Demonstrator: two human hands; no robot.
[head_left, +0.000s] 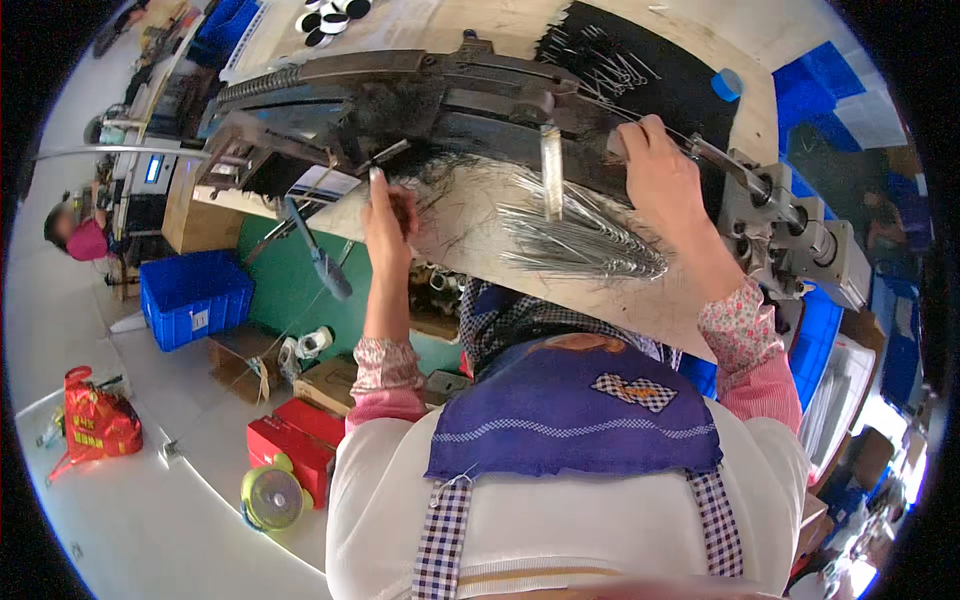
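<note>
Left hand: left hand (388, 215) pinched together on a small tuft of dark fibre (405, 208), over the bench (470, 245).
Right hand: right hand (655, 165) clamped on the machine lever (700, 150).
Wire bundle: silvery wires (575, 235) lie between both hands, fanned rightward, nearer the right.
Machine: dark machine (420, 100) spans beyond both hands.

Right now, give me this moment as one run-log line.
left hand: pinching dark fibre tuft | right hand: gripping machine handle | wire bundle: lying on bench between hands
</note>
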